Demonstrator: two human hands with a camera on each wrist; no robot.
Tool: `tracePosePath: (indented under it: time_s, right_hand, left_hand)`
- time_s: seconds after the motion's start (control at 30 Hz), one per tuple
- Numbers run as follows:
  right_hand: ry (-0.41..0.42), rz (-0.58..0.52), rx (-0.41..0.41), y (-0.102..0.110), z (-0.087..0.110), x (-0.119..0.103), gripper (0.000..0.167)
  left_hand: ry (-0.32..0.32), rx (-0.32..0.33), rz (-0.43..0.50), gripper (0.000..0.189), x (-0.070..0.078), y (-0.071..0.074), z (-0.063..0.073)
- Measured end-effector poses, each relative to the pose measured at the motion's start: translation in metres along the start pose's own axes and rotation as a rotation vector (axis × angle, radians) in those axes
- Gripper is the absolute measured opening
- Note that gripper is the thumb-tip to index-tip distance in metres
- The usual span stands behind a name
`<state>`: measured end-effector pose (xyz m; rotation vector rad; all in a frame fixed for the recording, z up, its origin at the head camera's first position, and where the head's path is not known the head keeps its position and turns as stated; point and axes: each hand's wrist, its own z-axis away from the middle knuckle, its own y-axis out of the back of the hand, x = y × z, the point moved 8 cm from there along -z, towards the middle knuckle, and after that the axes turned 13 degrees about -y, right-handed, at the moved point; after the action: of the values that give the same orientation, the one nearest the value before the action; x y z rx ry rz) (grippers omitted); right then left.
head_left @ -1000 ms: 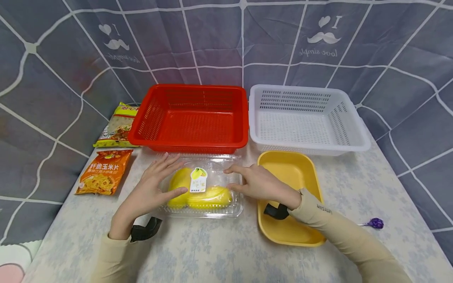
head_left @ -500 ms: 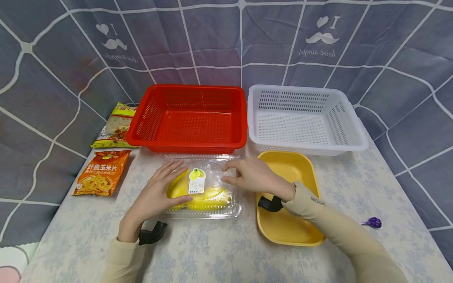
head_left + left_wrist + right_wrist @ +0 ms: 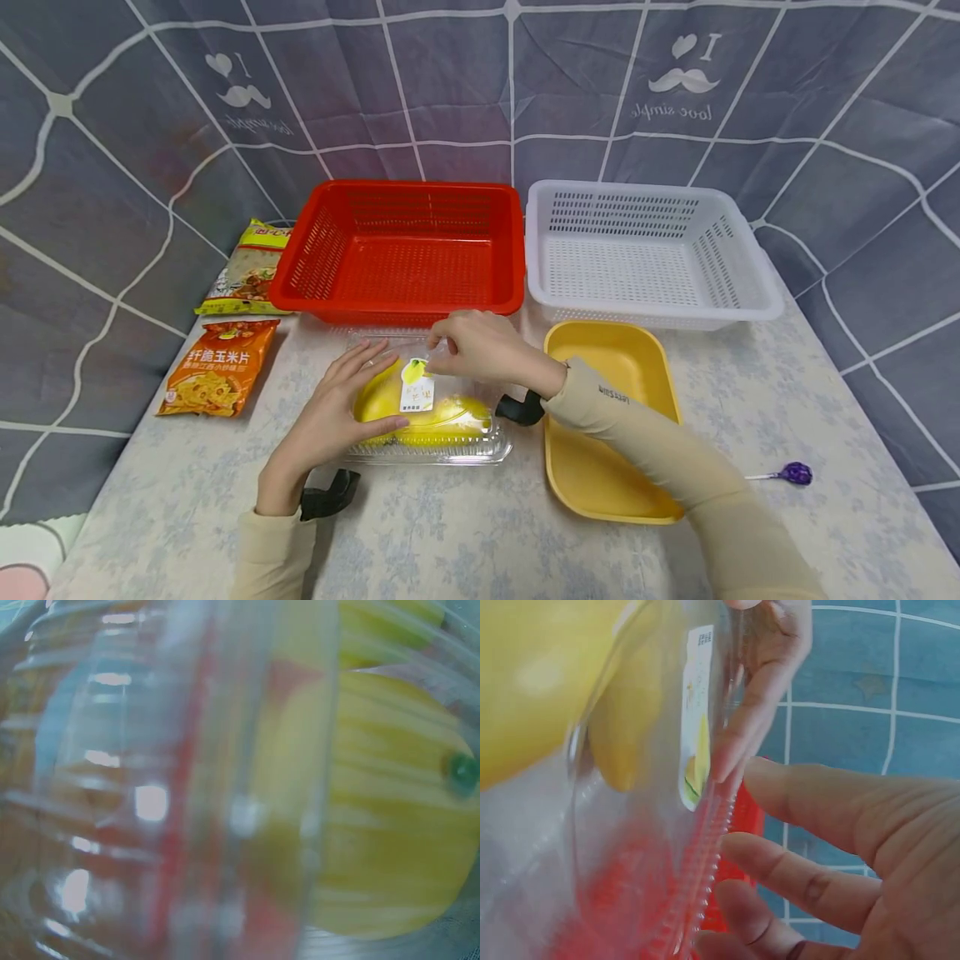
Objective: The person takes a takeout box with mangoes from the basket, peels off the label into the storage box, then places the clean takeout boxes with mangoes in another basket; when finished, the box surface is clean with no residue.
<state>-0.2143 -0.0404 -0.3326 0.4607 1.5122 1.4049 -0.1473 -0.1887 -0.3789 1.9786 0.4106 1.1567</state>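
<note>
A clear plastic clamshell box [image 3: 450, 456] lies in front of the red basket, with yellow mangoes [image 3: 459, 417] inside and a white label [image 3: 417, 398] on its lid. My left hand [image 3: 337, 408] rests on the box's left side, fingers spread toward the far side and thumb lying across the front of the lid. Above the lid's far part, my right hand [image 3: 483, 346] has its thumb and fingers parted beside the label. In the right wrist view, its fingertips [image 3: 746, 851] are right at the ribbed lid. The left wrist view is blurred, showing a yellow mango [image 3: 397, 802] through clear plastic.
Behind stand a red basket [image 3: 420, 312] and a white basket [image 3: 660, 310]. At right are a yellow tray [image 3: 600, 475] and a purple lollipop [image 3: 797, 473]. An orange snack bag [image 3: 217, 367] and a yellow-edged food packet [image 3: 243, 275] lie at left.
My right hand has moved left, from the box's right side to above the lid near the label. My left hand has shifted slightly right onto the lid.
</note>
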Motion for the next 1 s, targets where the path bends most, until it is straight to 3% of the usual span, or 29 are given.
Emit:
tracePosePath:
  time_s: [0.27, 0.43, 0.8, 1.0]
  right_hand:
    - [-0.062, 0.114, -0.143, -0.018, -0.008, -0.006, 0.046]
    - [-0.048, 0.103, -0.211, -0.026, -0.010, -0.010, 0.049]
    - [-0.015, 0.149, -0.217, -0.031, -0.008, -0.020, 0.033]
    - [-0.013, 0.099, -0.211, -0.031, -0.006, -0.020, 0.029]
  left_hand:
    - [-0.008, -0.001, -0.008, 0.080, 0.000, -0.001, 0.000]
    - [0.001, -0.008, -0.014, 0.080, -0.001, -0.001, 0.000]
    - [0.015, -0.002, -0.002, 0.081, -0.001, 0.000, 0.000]
    - [0.007, -0.001, -0.001, 0.081, 0.000, -0.001, -0.001]
